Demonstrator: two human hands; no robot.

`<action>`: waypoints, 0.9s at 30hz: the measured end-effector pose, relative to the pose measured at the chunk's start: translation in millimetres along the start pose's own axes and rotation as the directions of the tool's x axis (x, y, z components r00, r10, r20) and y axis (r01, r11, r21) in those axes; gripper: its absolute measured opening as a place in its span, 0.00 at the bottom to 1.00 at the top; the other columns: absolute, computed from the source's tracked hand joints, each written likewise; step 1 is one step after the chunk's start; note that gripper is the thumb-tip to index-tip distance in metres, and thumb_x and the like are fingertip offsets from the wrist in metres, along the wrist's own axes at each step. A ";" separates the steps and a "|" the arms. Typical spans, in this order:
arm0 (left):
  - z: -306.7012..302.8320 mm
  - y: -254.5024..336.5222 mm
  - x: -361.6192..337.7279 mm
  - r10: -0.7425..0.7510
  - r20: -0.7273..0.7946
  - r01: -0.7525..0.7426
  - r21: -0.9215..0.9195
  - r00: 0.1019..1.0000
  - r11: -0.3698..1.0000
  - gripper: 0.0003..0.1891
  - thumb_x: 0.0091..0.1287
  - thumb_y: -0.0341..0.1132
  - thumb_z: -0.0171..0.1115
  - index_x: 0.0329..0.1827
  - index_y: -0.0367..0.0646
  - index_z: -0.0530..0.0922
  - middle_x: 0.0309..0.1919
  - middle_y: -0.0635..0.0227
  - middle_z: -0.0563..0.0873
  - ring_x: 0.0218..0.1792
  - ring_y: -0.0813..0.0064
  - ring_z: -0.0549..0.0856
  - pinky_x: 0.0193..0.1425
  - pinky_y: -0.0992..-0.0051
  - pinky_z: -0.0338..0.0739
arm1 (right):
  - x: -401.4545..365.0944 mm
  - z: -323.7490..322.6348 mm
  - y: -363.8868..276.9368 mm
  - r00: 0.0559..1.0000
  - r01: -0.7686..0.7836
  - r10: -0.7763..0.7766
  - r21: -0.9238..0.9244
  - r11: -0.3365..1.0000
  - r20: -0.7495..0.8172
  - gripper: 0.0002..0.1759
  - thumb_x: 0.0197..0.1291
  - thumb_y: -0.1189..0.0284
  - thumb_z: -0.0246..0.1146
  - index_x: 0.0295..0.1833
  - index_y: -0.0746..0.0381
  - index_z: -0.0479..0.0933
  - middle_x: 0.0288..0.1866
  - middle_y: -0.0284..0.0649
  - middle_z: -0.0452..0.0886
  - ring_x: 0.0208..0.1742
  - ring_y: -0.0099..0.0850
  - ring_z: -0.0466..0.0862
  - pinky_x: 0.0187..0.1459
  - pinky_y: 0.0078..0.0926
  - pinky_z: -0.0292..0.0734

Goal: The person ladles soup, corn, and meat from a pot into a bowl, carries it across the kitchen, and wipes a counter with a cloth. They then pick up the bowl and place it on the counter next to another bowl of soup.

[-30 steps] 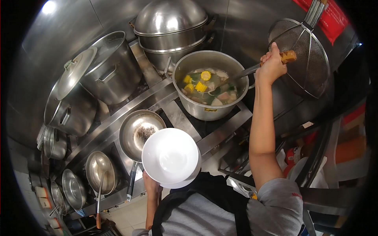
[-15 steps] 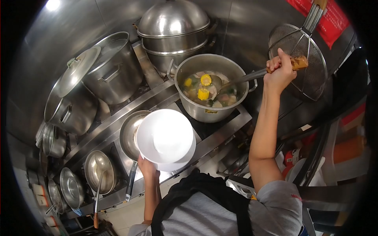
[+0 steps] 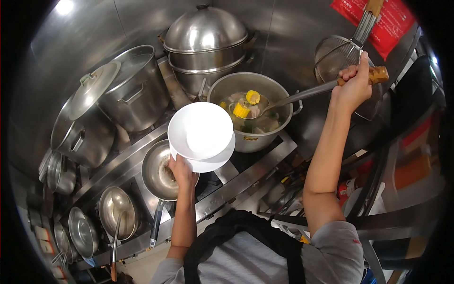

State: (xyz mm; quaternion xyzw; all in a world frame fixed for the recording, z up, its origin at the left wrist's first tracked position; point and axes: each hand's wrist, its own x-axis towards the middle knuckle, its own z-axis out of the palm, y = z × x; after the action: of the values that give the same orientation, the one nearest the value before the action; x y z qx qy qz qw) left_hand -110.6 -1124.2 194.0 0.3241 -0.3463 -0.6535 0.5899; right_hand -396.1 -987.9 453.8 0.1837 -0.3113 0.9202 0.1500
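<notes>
My left hand (image 3: 182, 171) grips a white bowl (image 3: 201, 130) by its near side, together with a white plate (image 3: 213, 163) beneath it. The bowl is over the stove, at the near left edge of a large pot (image 3: 255, 139). My right hand (image 3: 352, 87) is closed round the wooden handle of a ladle (image 3: 307, 91). The ladle's scoop is inside the pot, with corn pieces (image 3: 241, 110) and meat at it. Broth and more chunks lie around the scoop.
A frying pan (image 3: 161, 177) sits on the stove below the bowl. A domed steamer (image 3: 205, 31) stands behind, tall pots (image 3: 137, 102) at left, smaller pans (image 3: 118, 227) at lower left. A wire strainer (image 3: 333, 57) and red packet (image 3: 390, 28) are at upper right.
My left hand has moved up and forward with the bowl and plate, closer to the pot. My right hand has shifted right, and the ladle's scoop has lifted corn and meat a little.
</notes>
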 end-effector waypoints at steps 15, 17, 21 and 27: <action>17.9 -39.2 27.9 -0.004 0.002 0.004 -0.064 1.000 0.998 0.15 0.65 0.28 0.45 0.54 0.32 0.67 0.47 0.57 0.78 0.46 0.70 0.78 0.49 0.74 0.72 | 45.0 31.6 -36.0 0.977 0.194 -0.204 0.134 0.972 0.061 0.17 0.51 0.69 0.65 0.20 0.59 0.64 0.12 0.33 0.66 0.12 0.20 0.65 0.18 0.18 0.63; 24.2 -39.0 27.3 -0.004 0.000 0.004 -0.056 1.000 0.998 0.15 0.65 0.28 0.45 0.54 0.32 0.67 0.47 0.57 0.78 0.46 0.70 0.78 0.49 0.74 0.72 | 50.6 39.7 -43.3 0.969 0.227 -0.234 0.101 0.969 0.073 0.16 0.54 0.67 0.64 0.25 0.60 0.64 0.14 0.32 0.63 0.15 0.22 0.64 0.21 0.20 0.63; 40.7 -34.4 26.3 -0.023 -0.049 0.021 -0.030 0.999 0.999 0.15 0.65 0.28 0.45 0.54 0.32 0.67 0.46 0.58 0.78 0.45 0.69 0.79 0.48 0.74 0.73 | 79.8 52.5 -56.7 0.952 0.286 -0.294 0.098 0.953 0.080 0.15 0.55 0.68 0.63 0.24 0.61 0.64 0.14 0.33 0.64 0.15 0.23 0.64 0.20 0.22 0.65; 49.1 -42.6 33.2 -0.004 -0.072 0.007 0.053 0.997 0.999 0.14 0.64 0.27 0.45 0.52 0.31 0.68 0.45 0.57 0.78 0.43 0.69 0.79 0.47 0.73 0.74 | 125.0 77.5 -89.8 0.928 0.343 -0.362 0.171 0.924 0.091 0.10 0.58 0.75 0.54 0.27 0.68 0.65 0.18 0.38 0.66 0.20 0.28 0.70 0.28 0.30 0.74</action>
State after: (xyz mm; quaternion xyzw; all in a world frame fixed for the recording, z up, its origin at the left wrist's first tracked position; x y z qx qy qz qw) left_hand -177.9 -1151.1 185.0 0.3637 -0.3412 -0.6337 0.5914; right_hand -452.9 -948.1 611.5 0.3030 -0.2107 0.8863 0.2796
